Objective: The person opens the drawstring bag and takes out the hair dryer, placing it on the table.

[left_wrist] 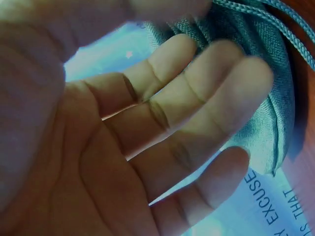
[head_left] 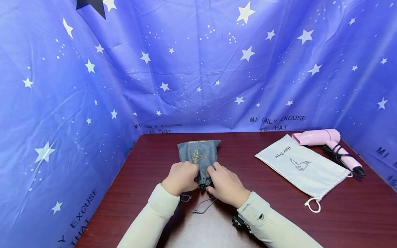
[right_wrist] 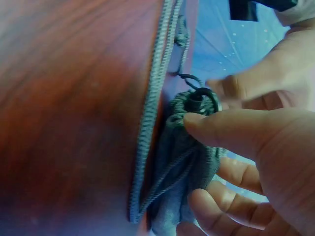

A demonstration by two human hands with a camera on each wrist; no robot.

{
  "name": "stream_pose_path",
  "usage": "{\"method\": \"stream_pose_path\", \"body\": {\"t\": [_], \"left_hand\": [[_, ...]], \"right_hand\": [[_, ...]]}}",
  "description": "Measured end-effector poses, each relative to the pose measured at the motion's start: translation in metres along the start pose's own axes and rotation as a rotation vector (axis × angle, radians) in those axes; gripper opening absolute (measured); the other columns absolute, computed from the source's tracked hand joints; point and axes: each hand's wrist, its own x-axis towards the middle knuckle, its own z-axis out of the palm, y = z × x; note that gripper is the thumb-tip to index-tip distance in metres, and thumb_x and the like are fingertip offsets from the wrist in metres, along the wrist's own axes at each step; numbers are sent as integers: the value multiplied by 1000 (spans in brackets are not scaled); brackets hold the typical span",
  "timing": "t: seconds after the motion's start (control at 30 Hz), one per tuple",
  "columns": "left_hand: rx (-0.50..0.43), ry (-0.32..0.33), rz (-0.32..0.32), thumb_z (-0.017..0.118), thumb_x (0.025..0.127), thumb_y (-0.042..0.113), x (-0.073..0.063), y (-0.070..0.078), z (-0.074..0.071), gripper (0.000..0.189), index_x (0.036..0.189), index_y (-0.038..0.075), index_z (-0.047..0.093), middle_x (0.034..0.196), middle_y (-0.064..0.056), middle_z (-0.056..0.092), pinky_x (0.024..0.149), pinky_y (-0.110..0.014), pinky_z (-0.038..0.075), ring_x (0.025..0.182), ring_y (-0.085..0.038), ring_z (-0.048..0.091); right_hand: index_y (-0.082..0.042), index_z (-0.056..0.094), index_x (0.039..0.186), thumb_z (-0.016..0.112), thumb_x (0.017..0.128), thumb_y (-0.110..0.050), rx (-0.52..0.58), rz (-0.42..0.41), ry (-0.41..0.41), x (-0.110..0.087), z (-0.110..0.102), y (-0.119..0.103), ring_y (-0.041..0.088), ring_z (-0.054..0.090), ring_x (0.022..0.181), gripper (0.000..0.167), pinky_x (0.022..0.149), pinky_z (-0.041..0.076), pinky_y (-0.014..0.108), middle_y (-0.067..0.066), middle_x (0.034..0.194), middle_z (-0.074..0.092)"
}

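Your right hand (head_left: 227, 184) pinches the grey pouch (head_left: 203, 150) by its gathered neck, likely to steady it. Your left hand (head_left: 181, 177): fingers loosely extended, alongside. Drawstring (head_left: 196, 211) between your wrists.

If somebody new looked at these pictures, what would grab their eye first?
Probably the blue star-printed cloth hanging behind and beside the table. Next, the gray pouch near the middle, with the left hand and right hand at its gathered mouth. The pink hair dryer on the right, by the white pouch, also stands out.
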Motion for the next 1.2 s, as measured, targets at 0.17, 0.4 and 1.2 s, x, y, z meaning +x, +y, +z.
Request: {"method": "stream_pose_path", "body": {"t": [0.17,0.4,1.2], "left_hand": [[26,16,18,96,60,40,0,4,3,44,79,18,63,74,2,69,52,-42,53,62,-22,65],[38,68,73,96,62,36,0,0,5,41,67,22,58,66,4,64,52,-40,54,60,-19,64],[-57,109,64,78,76,27,-1,-7,-13,39,67,24,40,65,11,29,46,-31,31,58,-11,32]], "right_hand": [[-17,65,94,93,72,-29,-34,-19,0,0,4,1,16,60,75,38,62,53,35,-3,90,55],[-18,68,91,92,75,-32,-30,-51,26,2,7,3,14,61,75,32,63,54,34,-5,87,55],[-23,80,91,86,83,-33,19,-46,173,9,-13,9,12,69,84,14,69,58,35,-11,94,69]]}}
